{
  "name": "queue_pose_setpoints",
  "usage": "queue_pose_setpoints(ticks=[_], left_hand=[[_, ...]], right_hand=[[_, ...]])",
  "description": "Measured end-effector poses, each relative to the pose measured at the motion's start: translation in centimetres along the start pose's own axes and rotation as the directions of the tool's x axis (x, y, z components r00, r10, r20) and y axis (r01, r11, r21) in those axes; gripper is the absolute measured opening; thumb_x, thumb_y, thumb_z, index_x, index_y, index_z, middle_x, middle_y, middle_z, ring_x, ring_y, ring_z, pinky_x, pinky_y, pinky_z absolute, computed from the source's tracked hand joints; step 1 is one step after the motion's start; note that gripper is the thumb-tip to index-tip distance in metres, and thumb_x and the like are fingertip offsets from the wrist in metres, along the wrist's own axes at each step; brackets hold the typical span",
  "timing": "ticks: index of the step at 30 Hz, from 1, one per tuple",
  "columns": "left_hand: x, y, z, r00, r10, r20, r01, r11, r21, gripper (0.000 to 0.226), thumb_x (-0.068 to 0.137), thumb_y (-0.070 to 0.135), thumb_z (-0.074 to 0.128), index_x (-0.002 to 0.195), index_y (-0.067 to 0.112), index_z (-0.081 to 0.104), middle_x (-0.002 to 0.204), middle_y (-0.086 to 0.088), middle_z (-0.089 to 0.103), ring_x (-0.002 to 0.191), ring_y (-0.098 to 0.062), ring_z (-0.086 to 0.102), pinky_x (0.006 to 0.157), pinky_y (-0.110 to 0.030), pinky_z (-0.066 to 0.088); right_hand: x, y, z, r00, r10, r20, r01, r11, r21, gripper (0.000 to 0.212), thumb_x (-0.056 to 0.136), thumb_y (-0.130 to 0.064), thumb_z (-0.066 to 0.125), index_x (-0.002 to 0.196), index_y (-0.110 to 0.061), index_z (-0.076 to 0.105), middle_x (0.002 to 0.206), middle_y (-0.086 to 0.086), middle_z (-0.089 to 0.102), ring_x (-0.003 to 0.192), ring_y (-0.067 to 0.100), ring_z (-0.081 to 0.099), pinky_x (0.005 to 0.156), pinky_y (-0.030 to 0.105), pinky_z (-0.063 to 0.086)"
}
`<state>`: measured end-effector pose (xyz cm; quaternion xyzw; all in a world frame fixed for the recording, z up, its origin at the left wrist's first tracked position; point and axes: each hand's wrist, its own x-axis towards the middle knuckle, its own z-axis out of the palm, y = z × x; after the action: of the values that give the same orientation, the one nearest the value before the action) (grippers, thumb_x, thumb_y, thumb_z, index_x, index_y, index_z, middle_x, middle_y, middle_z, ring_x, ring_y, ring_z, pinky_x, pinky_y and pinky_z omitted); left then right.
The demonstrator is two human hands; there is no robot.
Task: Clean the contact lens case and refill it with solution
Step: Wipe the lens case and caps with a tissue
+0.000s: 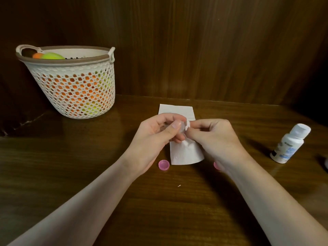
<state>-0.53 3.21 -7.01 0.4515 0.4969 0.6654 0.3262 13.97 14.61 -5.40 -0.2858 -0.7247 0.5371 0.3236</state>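
My left hand point(158, 132) grips a clear contact lens case point(181, 127) above the table; most of the case is hidden by my fingers. My right hand point(213, 137) pinches a white tissue point(186, 153) against the case, and the tissue hangs down to the table. One pink cap point(164, 164) lies open side up just left of the tissue. A second pink cap point(216, 165) peeks out from under my right wrist. A white solution bottle point(290, 143) with a white cap stands at the right.
A white lattice basket point(74, 82) with a brown rim holds orange and yellow-green balls at the back left. A second white tissue point(175, 109) lies flat behind my hands. Dark wood wall panels point(195, 41) close off the back of the wooden table point(159, 210).
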Motion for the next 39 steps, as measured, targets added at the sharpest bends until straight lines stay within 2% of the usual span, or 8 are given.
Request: queue_pose_setpoints(ticks=[8,12,18,22,25,30,34,39], left_hand=[[-0.2,0.2,0.3,1.0,0.012,0.019,-0.011,0.998,-0.065,0.022,0.098,0.023,0.067,0.117,0.02,0.077,0.104,0.001,0.077,0.092,-0.014,0.073,0.089,-0.028,0.058],[-0.2,0.3,0.1,1.0,0.024,-0.006,-0.025,0.998,-0.049,0.022,0.099,0.027,0.068,0.118,0.021,0.077,0.103,0.0,0.078,0.093,-0.014,0.073,0.089,-0.028,0.059],[-0.2,0.3,0.1,0.999,0.031,0.01,-0.03,0.997,-0.069,0.023,0.097,0.026,0.067,0.117,0.02,0.078,0.105,-0.002,0.078,0.095,-0.015,0.073,0.087,-0.028,0.06],[-0.1,0.1,0.0,1.0,0.013,0.008,-0.013,1.0,-0.026,0.03,0.097,0.027,0.07,0.122,0.012,0.075,0.101,-0.002,0.077,0.093,-0.016,0.073,0.09,-0.031,0.06],[-0.1,0.0,0.2,1.0,0.002,0.024,-0.002,1.0,-0.005,0.028,0.095,0.024,0.067,0.12,0.014,0.076,0.1,-0.003,0.077,0.093,-0.018,0.074,0.089,-0.031,0.061],[0.0,-0.1,-0.1,0.999,-0.016,0.04,0.018,0.999,-0.047,0.024,0.098,0.021,0.064,0.117,0.016,0.078,0.099,-0.005,0.077,0.091,-0.017,0.072,0.084,-0.027,0.059],[0.3,-0.2,0.1,0.999,-0.034,0.028,0.036,0.995,-0.098,0.025,0.098,0.02,0.065,0.118,0.013,0.078,0.103,-0.006,0.077,0.092,-0.017,0.073,0.084,-0.027,0.058],[0.6,0.2,-0.4,0.997,-0.063,-0.046,0.052,0.974,-0.22,0.027,0.098,0.017,0.063,0.118,0.012,0.079,0.105,-0.01,0.077,0.093,-0.019,0.074,0.084,-0.028,0.059]], right_hand=[[0.2,-0.6,-0.7,0.901,0.329,0.284,-0.426,0.795,0.432,0.037,0.057,-0.025,0.095,0.094,-0.021,0.088,0.106,0.009,0.084,0.104,0.028,0.08,0.092,0.047,0.065],[0.2,-0.4,-0.5,0.927,0.29,0.238,-0.37,0.81,0.456,0.022,0.074,-0.015,0.089,0.096,-0.015,0.088,0.105,0.01,0.084,0.093,0.023,0.083,0.068,0.031,0.066],[0.1,-0.5,-0.7,0.899,0.299,0.32,-0.43,0.741,0.515,0.024,0.07,-0.015,0.088,0.094,-0.018,0.089,0.107,0.009,0.084,0.097,0.023,0.082,0.073,0.031,0.067],[0.1,-0.6,-0.7,0.954,0.257,0.152,-0.296,0.883,0.364,0.015,0.079,-0.01,0.088,0.089,-0.02,0.089,0.099,0.002,0.085,0.091,0.017,0.082,0.07,0.034,0.068],[0.0,-0.3,-0.3,0.993,0.094,-0.077,-0.091,0.995,0.046,0.02,0.083,-0.023,0.088,0.075,-0.041,0.085,0.079,-0.02,0.08,0.083,-0.008,0.074,0.064,0.028,0.065],[-0.2,0.2,0.1,0.968,-0.222,-0.117,0.172,0.926,-0.336,0.013,0.082,-0.037,0.088,0.072,-0.04,0.081,0.073,-0.033,0.073,0.084,-0.017,0.066,0.057,0.002,0.047],[-0.2,0.4,0.2,0.95,-0.287,-0.124,0.229,0.909,-0.348,0.015,0.087,-0.034,0.087,0.078,-0.043,0.08,0.072,-0.045,0.067,0.088,-0.022,0.064,0.06,-0.002,0.045],[0.0,0.3,0.2,0.984,-0.156,-0.091,0.156,0.988,-0.003,0.03,0.091,-0.028,0.083,0.081,-0.056,0.08,0.092,-0.033,0.078,0.096,-0.017,0.069,0.07,0.017,0.063]])
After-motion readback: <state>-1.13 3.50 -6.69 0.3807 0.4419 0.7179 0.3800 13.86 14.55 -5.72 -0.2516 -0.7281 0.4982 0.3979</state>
